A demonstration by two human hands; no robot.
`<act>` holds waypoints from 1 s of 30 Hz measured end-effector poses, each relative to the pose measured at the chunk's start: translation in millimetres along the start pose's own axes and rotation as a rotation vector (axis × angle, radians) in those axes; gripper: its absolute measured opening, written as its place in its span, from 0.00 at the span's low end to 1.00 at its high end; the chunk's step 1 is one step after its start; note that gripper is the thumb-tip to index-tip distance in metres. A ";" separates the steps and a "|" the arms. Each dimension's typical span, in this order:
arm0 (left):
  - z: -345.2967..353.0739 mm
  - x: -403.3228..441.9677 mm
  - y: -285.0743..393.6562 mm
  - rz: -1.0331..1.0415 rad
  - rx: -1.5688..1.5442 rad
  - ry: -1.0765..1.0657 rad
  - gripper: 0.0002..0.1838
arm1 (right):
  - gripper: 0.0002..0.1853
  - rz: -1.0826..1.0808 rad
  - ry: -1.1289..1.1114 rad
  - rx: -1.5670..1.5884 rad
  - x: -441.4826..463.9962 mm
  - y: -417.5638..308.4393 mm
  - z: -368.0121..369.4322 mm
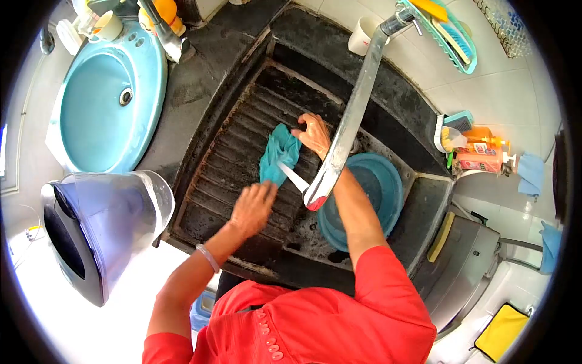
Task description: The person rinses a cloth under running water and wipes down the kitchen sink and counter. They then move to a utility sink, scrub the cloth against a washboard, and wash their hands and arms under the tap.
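A wet teal cloth (280, 153) is stretched over the ribbed slope of a dark stone sink (221, 155). Its lower edge meets the fingers of my left hand (251, 209), which are closed on it. My right hand (314, 134) has its fingers curled at the cloth's upper right corner, the grip partly hidden. From the long metal faucet (348, 130), whose tip is red, a white stream of water (293, 177) runs onto the cloth between my hands. Beneath my right forearm stands a blue basin (391, 188) with water in it.
A turquoise washbasin (91, 112) is set into the counter at the left. A clear-fronted purple appliance (115, 218) stands below it. Soap bottles (482, 161) line the right wall, near a white cup (364, 35) and a brush rack (445, 36). The faucet spans above my right arm.
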State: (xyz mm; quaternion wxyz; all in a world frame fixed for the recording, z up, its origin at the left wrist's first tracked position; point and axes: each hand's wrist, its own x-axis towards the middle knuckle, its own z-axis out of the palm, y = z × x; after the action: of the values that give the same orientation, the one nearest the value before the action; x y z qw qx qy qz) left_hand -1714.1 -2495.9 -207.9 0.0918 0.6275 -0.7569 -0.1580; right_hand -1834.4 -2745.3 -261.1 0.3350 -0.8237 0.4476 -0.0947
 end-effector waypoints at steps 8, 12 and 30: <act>36.6 15.8 -14.7 -0.309 0.044 0.034 0.46 | 0.13 -0.357 0.383 0.261 -157.4 -89.8 65.8; 14.2 26.8 -6.8 -0.348 0.042 -0.116 0.46 | 0.12 -0.067 0.286 0.020 -50.3 -19.7 98.7; 1.8 11.8 -21.0 -0.254 0.012 -0.155 0.48 | 0.24 -0.043 0.179 -0.034 -105.1 -84.2 69.0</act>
State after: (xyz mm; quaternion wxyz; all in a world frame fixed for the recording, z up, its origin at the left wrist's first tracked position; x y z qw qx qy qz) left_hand -1697.6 -2510.6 -217.7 0.0084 0.7045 -0.6773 -0.2117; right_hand -1807.3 -2597.3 -244.6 0.2776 -0.8269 0.4594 -0.1677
